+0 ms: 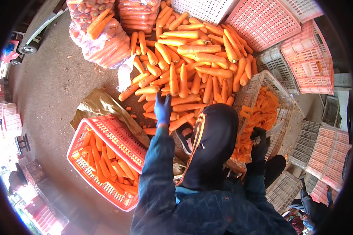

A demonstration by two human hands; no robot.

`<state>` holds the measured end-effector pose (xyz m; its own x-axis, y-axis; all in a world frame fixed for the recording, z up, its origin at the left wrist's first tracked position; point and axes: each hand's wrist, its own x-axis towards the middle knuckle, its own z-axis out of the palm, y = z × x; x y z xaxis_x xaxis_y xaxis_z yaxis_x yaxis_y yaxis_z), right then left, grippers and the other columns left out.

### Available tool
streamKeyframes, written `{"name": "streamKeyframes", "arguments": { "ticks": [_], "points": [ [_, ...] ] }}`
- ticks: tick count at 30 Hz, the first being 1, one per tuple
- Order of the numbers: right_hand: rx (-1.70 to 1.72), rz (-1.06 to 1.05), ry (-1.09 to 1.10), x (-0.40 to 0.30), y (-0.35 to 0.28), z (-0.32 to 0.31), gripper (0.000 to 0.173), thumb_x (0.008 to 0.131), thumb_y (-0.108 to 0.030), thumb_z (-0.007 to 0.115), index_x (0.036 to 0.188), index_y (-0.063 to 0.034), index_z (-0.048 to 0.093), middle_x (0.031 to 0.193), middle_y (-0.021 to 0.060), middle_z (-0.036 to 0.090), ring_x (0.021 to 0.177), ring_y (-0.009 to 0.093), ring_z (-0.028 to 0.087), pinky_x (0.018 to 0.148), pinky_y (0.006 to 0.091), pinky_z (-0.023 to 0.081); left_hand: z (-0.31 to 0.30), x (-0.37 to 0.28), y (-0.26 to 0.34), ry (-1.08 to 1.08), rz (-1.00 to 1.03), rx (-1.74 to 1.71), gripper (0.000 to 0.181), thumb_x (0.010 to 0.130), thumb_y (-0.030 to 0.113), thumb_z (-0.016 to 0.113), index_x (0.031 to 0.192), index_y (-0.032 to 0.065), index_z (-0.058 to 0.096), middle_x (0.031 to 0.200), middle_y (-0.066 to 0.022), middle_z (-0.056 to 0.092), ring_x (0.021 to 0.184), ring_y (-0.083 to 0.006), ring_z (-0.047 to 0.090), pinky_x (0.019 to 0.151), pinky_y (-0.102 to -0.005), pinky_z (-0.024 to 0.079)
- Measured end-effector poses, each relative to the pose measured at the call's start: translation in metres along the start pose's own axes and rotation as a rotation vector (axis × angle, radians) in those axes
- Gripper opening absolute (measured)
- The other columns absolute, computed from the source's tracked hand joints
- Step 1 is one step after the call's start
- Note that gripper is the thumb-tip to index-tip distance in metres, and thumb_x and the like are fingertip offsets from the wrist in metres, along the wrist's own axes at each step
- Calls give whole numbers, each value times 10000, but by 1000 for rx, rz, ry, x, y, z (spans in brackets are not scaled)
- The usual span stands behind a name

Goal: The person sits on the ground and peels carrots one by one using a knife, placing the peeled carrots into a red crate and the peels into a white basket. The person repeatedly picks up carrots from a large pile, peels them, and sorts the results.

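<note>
My left hand (pixel 163 109), in a blue glove, reaches to the near edge of a big pile of whole carrots (pixel 194 67). Its fingers are apart and nothing shows in them. In a dark glove, my right hand (pixel 259 139) is by the near right side of a mesh crate (pixel 285 100) that holds orange carrot peelings (pixel 263 113). A pale, blurred thing, perhaps a blade, juts from that hand; its kind is not plain. To my left a red plastic crate (pixel 117 132) holds peeled carrots (pixel 106 164).
Clear plastic bags of carrots (pixel 106 44) stand at the upper left. Brown sheeting (pixel 106 102) lies beside the red crate. Pink and white crates (pixel 263 25) line the upper right, with more stacked crates (pixel 320 152) at the right. Another person (pixel 311 208) is at the lower right.
</note>
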<state>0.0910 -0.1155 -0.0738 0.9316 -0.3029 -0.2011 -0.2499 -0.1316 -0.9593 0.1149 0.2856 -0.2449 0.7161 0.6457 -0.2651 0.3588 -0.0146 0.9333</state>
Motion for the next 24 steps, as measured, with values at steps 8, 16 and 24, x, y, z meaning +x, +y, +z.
{"name": "streamKeyframes", "arguments": {
  "ticks": [8, 16, 24],
  "points": [
    [-174, 72, -60, 15, -14, 36, 364, 1067, -310, 499, 1112, 7, 672, 758, 35, 629, 628, 79, 535, 560, 238, 410, 63, 88, -5, -193, -16, 767, 655, 765, 530, 754, 1157, 23, 618, 1055, -227, 695, 963, -416, 686, 849, -505, 544],
    [-248, -201, -486, 100, -6, 120, 342, 1027, -227, 562, 1282, -3, 604, 1187, 106, 629, 886, 137, 613, 763, 288, 485, 86, -44, 83, -388, 188, 104, 791, 813, 346, 834, 1431, -8, 491, 1211, -213, 652, 1050, -271, 677, 898, -358, 535],
    [113, 452, -520, 111, -40, 153, 518, 956, -294, 675, 1382, -31, 539, 1055, 55, 657, 723, 70, 534, 636, 252, 435, 48, -72, 38, -86, 37, -162, 309, 994, 138, 621, 1270, 2, 654, 1123, -87, 727, 1001, -117, 654, 887, -271, 526]
  ]
}}
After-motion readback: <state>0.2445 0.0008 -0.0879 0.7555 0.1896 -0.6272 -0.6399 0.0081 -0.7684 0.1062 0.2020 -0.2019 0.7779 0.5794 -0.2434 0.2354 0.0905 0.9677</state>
